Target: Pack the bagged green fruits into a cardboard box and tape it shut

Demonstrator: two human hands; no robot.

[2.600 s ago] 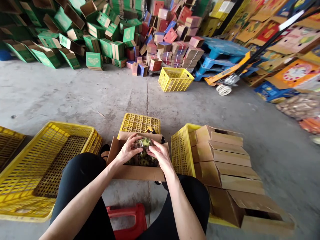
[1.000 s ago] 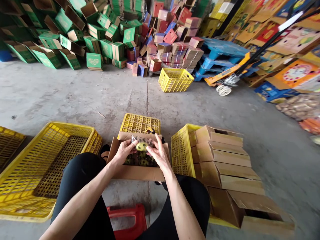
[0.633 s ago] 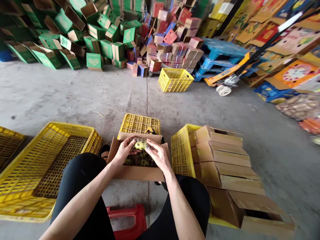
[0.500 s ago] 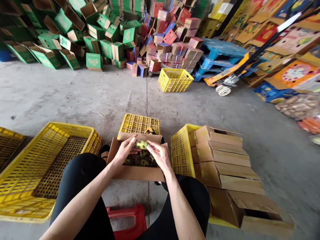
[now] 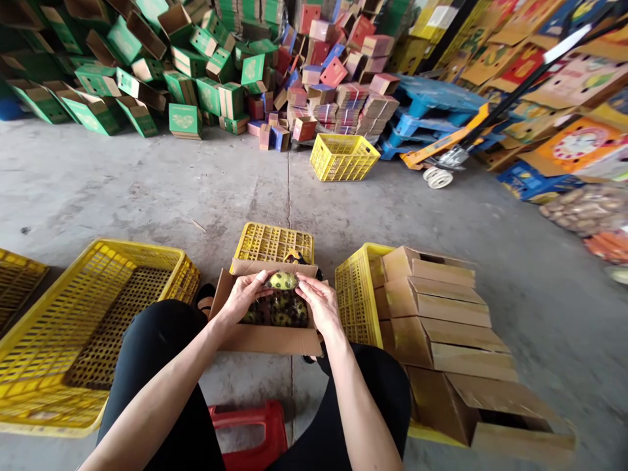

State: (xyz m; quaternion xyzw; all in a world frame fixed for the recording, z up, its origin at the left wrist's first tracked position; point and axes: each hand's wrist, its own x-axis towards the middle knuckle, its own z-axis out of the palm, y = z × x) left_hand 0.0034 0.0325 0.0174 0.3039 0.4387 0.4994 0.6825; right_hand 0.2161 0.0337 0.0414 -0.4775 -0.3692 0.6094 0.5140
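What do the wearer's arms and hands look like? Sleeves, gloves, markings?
Left forearm and right forearm: bare, no sleeves in view. Left hand and right hand: ungloved, slim fingers. No cables or markings visible; nail detail too small to tell.

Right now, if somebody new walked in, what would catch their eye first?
Probably the tumbled heap of green cardboard boxes across the upper left, then the orange-and-black pallet jack at upper right. Lower down, near the centre, the bare left hand and bare right hand hold a shiny yellow-green oval item with dark spots above an open brown cardboard box.
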